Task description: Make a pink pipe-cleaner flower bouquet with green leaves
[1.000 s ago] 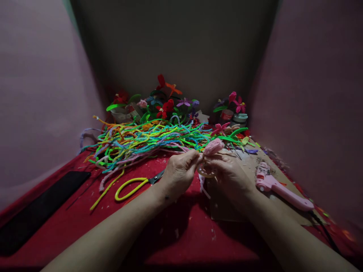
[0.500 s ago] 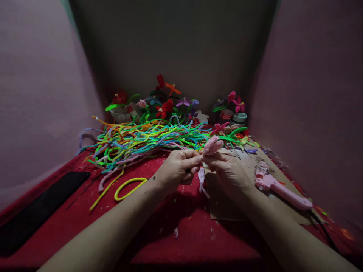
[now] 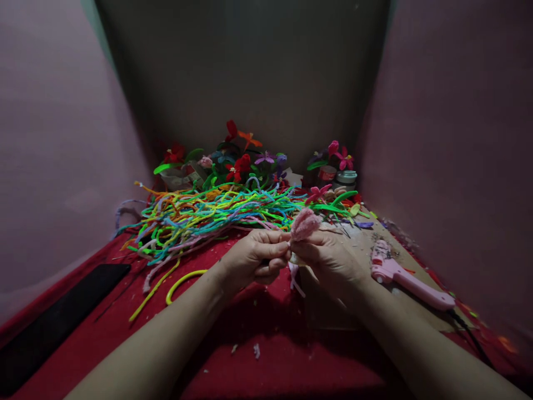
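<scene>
Both my hands meet over the red table (image 3: 266,333), just in front of a heap of pipe cleaners. My right hand (image 3: 328,258) is closed round the base of a fuzzy pink pipe-cleaner flower (image 3: 303,223), whose head sticks up above the fingers. My left hand (image 3: 254,258) pinches the same flower at its stem, fingers curled. A loose pale pink end (image 3: 295,278) hangs down between the hands.
A tangled heap of coloured pipe cleaners (image 3: 216,214) lies behind the hands, with finished flowers (image 3: 239,161) and small jars (image 3: 345,176) at the back wall. A pink glue gun (image 3: 406,278) rests on cardboard at right. Yellow-handled scissors (image 3: 183,280) and a black slab (image 3: 58,322) lie at left.
Both hands have shifted slightly left and toward me with the pink flower. The left hand has turned, and the scissor blades are now hidden behind it.
</scene>
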`<state>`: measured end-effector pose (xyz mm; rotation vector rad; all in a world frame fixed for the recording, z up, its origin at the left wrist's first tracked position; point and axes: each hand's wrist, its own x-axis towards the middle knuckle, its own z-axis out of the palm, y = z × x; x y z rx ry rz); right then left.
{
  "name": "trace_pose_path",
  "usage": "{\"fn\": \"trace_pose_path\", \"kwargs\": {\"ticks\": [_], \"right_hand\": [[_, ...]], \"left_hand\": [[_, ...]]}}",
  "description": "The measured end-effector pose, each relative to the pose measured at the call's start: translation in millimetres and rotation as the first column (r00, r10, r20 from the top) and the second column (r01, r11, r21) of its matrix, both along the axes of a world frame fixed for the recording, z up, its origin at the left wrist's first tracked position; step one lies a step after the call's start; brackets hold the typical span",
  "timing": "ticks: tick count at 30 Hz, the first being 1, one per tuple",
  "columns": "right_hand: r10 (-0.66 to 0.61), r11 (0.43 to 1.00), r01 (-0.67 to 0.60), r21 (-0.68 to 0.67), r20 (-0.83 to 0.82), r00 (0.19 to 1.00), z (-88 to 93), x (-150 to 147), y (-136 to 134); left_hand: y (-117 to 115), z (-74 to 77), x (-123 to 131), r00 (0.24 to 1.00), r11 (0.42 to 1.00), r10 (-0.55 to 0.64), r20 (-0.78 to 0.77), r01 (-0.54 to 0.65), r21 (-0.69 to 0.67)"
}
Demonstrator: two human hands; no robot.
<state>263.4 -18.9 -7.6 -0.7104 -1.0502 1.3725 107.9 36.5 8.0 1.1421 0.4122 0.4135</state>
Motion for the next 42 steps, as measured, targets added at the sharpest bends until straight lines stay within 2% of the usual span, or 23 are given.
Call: {"fn": "trace_pose_path", "kwargs": {"ticks": [4, 6, 11, 18, 21, 26, 30, 32, 35, 37, 39, 41, 42], "right_hand": [[-0.014, 0.999, 0.014, 0.032, -0.001, 1.000, 0.4, -1, -1], [-0.029, 0.999, 0.029, 0.043, -0.002, 1.000, 2.0, -2, -1], [-0.187, 0.982, 0.187, 0.023, -0.008, 0.982, 4.8, -4, -1], [-0.257, 0.966, 0.257, -0.010, -0.053, 0.965, 3.7, -5, 1], [-0.271, 0.962, 0.272, 0.006, -0.044, 0.962, 5.1, -6, 0], [-0.222, 0.974, 0.224, 0.016, -0.070, 0.972, 5.9, -6, -1], [-0.202, 0.979, 0.201, -0.016, -0.072, 0.977, 3.8, -3, 0], [-0.201, 0.980, 0.199, -0.029, -0.071, 0.977, 2.3, -2, 1], [-0.223, 0.975, 0.222, -0.016, -0.086, 0.971, 0.7, -2, 2], [-0.252, 0.967, 0.253, -0.008, -0.103, 0.962, -0.2, -3, 2], [-0.287, 0.957, 0.288, -0.006, -0.106, 0.952, -1.0, -4, 2], [-0.307, 0.951, 0.309, -0.006, -0.104, 0.946, -1.1, -6, 2], [-0.312, 0.950, 0.314, -0.006, -0.105, 0.944, -0.7, -7, 1]], "left_hand": [[2, 1.5, 0, 0.998, 0.996, -0.020, -0.057, 0.025, 0.084], [2, 1.7, 2, 0.996, 0.986, 0.029, -0.080, -0.016, 0.164], [-2, 1.7, 10, 0.985, 0.913, 0.164, -0.063, -0.127, 0.387], [-16, 4.0, 17, 0.937, 0.825, 0.346, -0.051, -0.278, 0.492], [-19, 6.0, 19, 0.925, 0.819, 0.377, -0.044, -0.310, 0.483], [-17, 4.4, 18, 0.938, 0.883, 0.346, -0.019, -0.319, 0.345], [-12, 1.4, 15, 0.972, 0.962, 0.236, 0.006, -0.234, 0.143], [-11, 1.8, 13, 0.985, 0.983, 0.172, 0.010, -0.173, 0.058], [-13, 5.3, 13, 0.987, 0.983, 0.158, -0.011, -0.156, 0.092], [-16, 7.4, 14, 0.974, 0.948, 0.221, -0.040, -0.205, 0.244], [-19, 7.1, 16, 0.947, 0.865, 0.314, -0.063, -0.258, 0.431], [-21, 3.1, 17, 0.904, 0.716, 0.425, -0.055, -0.298, 0.632], [-21, 0.0, 17, 0.877, 0.609, 0.479, -0.032, -0.306, 0.732]]}}
